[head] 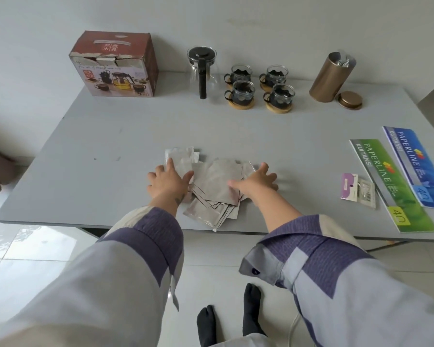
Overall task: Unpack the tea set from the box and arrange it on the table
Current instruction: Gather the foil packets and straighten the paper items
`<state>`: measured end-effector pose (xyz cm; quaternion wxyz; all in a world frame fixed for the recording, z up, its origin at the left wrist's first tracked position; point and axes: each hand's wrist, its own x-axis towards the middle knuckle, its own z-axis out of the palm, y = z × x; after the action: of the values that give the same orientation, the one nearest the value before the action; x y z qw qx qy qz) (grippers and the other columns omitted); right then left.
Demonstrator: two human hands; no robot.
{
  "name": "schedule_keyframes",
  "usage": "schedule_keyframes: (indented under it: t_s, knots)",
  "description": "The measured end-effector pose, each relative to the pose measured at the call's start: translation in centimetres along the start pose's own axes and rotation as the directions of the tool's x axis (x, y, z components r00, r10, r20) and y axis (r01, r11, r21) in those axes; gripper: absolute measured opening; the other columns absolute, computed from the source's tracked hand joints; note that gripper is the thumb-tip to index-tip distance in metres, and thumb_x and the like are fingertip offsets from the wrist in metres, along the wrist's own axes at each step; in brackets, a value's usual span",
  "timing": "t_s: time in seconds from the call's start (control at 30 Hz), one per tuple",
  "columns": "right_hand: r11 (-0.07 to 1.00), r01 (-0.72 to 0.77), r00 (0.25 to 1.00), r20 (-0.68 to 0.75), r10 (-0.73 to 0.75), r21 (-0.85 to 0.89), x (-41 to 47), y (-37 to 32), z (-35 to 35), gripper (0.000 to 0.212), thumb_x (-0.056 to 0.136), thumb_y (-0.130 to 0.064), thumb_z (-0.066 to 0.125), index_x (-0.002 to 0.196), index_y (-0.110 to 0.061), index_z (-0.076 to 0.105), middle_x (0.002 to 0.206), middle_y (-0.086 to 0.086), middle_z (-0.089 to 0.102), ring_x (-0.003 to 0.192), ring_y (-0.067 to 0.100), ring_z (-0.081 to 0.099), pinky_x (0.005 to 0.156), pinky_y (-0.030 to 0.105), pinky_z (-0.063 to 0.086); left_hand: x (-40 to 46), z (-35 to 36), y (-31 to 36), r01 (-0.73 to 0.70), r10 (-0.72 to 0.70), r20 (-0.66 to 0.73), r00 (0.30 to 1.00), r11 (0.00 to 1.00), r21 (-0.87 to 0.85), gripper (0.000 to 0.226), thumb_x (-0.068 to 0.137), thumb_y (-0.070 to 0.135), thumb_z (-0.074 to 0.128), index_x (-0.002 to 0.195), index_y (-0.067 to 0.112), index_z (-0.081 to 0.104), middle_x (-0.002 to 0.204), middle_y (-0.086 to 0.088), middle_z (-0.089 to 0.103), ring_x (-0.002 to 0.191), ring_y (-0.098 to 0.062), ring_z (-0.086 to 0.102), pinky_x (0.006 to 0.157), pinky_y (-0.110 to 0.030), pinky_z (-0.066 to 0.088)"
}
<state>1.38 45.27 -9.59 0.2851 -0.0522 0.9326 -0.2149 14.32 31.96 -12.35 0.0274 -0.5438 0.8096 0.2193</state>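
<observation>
A pile of silver foil sachets (214, 186) lies near the front edge of the grey table (110, 136). My left hand (167, 180) rests flat on the pile's left side with fingers spread. My right hand (257, 180) lies open on its right side. At the back stand the brown tea set box (115, 65), a glass teapot (203, 71) with a black lid and handle, and several glass cups (259, 87) on wooden coasters. A gold canister (332, 77) stands open at the back right, its lid (350, 100) lying beside it.
Two long Paperline receipt books, green (391, 184) and blue (416, 166), lie at the right edge. A small purple card and clear packet (357, 190) sit next to them. White floor tiles and my feet in black socks (229, 314) show below the table.
</observation>
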Motion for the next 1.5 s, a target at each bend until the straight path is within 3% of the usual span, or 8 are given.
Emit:
schedule_keyframes:
  t_s: [0.27,0.47,0.67,0.93,1.07,1.2,1.37,1.5]
  knots:
    - [0.885,-0.15,0.989,0.075,0.13,0.44,-0.6,-1.1,1.9,0.081,0.057,-0.006,0.089,0.123,-0.001,0.042,0.114,0.011,0.065,0.095,0.025,0.068,0.079,0.035,0.056,-2.7,2.4,0.7,-0.131,0.132,0.001,0.991,0.983,0.125,0.066,0.089,0.061,0.044,0.147,0.043,0.019,0.154,-0.001,0.016,0.133,-0.031,0.021,0.1,-0.044,0.033]
    - [0.904,-0.158,0.948,0.318,0.026,0.396,-1.2,-0.9,2.2,0.061,0.072,-0.018,0.082,0.122,0.001,0.053,0.12,0.009,0.059,0.116,0.025,0.055,0.081,0.029,0.041,-2.8,2.6,0.4,-0.124,0.125,-0.008,0.992,0.988,0.092,0.067,0.089,0.06,0.046,0.147,0.042,0.019,0.155,0.002,0.016,0.134,-0.031,0.019,0.102,-0.042,0.031]
    - [0.874,-0.14,0.934,0.355,-0.038,0.464,-1.1,0.0,2.1,0.036,0.081,-0.003,0.071,0.111,0.005,0.054,0.099,-0.001,0.056,0.094,0.011,0.054,0.086,0.027,0.046,-2.2,1.2,0.9,0.016,-0.002,0.074,0.997,0.98,-0.2,0.094,0.078,0.046,0.071,0.15,0.024,0.015,0.147,-0.006,0.027,0.128,-0.034,0.034,0.101,-0.042,0.04]
    - [0.817,-0.109,0.95,0.302,-0.084,0.567,-0.5,2.4,0.9,0.053,0.078,-0.009,0.075,0.123,0.006,0.052,0.13,0.014,0.054,0.126,0.029,0.046,0.093,0.032,0.036,-2.1,0.3,1.9,0.182,-0.03,0.256,0.966,0.781,-0.597,0.046,0.083,0.024,0.071,0.121,0.003,0.053,0.101,-0.008,0.061,0.087,-0.025,0.058,0.072,-0.034,0.05]
    - [0.76,-0.108,0.951,0.288,-0.108,0.641,0.0,3.7,-0.8,0.056,0.07,-0.01,0.08,0.12,0.003,0.057,0.124,0.008,0.058,0.118,0.027,0.052,0.103,0.036,0.039,-2.8,-0.4,4.1,0.156,0.03,0.283,0.959,0.777,-0.61,0.038,0.088,0.022,0.065,0.12,0.003,0.055,0.106,-0.011,0.064,0.096,-0.029,0.062,0.085,-0.038,0.052]
    - [0.697,-0.084,0.958,0.251,-0.141,0.712,3.6,6.8,-2.7,0.078,0.041,-0.021,0.086,0.113,-0.003,0.062,0.115,0.01,0.066,0.11,0.031,0.06,0.101,0.049,0.044,-3.6,-0.5,8.2,0.075,0.127,0.262,0.957,0.761,-0.644,0.033,0.089,0.016,0.063,0.119,0.009,0.052,0.106,-0.009,0.062,0.092,-0.026,0.059,0.078,-0.034,0.049]
    - [0.629,-0.054,0.995,0.097,-0.036,0.776,3.1,11.8,-9.5,0.087,0.043,-0.025,0.086,0.121,-0.005,0.053,0.124,0.008,0.06,0.112,0.033,0.058,0.097,0.056,0.045,-6.9,0.8,15.8,-0.066,0.283,0.223,0.933,0.743,-0.666,0.03,0.089,0.009,0.06,0.118,0.012,0.052,0.101,-0.007,0.064,0.071,-0.02,0.061,0.057,-0.025,0.048]
    - [0.556,-0.074,0.994,0.015,0.109,0.828,-0.1,17.3,-15.4,0.079,0.064,-0.019,0.084,0.13,-0.005,0.043,0.136,0.006,0.049,0.122,0.035,0.048,0.103,0.051,0.04,-11.5,4.2,22.6,-0.193,0.428,0.227,0.875,0.737,-0.648,0.031,0.088,0.012,0.055,0.119,0.013,0.053,0.104,-0.007,0.063,0.087,-0.028,0.063,0.078,-0.04,0.055]
